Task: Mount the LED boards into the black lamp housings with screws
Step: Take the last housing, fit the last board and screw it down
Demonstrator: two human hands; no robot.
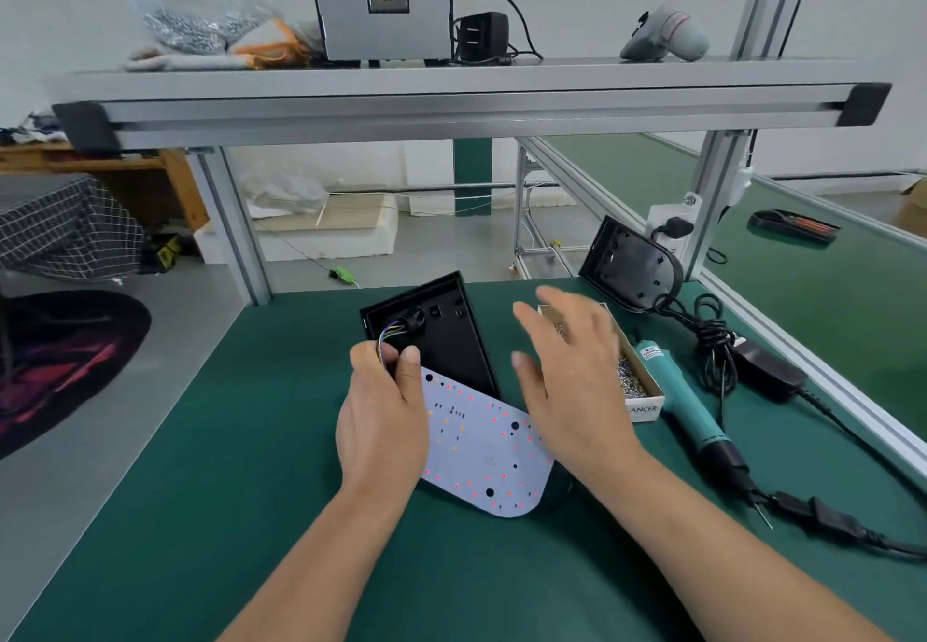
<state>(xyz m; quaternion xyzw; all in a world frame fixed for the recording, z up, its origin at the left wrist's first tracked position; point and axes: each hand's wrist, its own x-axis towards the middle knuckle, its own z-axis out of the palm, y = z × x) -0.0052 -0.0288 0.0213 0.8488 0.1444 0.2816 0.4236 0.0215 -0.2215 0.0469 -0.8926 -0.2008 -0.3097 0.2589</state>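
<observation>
A black lamp housing [451,340] lies open-side up on the green mat. A white LED board [484,446] with red dots lies tilted across its near end, joined to the housing by coloured wires [389,333]. My left hand [383,421] grips the board's left edge near the wires. My right hand [567,380] hovers open above the board's right side, fingers spread, in front of a small cardboard box of screws [634,383]. A teal electric screwdriver [692,410] lies right of the box.
A second black housing [632,265] leans against the frame post at the back right. Black cables and a power adapter [767,370] lie at the right. An aluminium shelf [466,89] overhead carries a bag of screws, a grey machine and a charger.
</observation>
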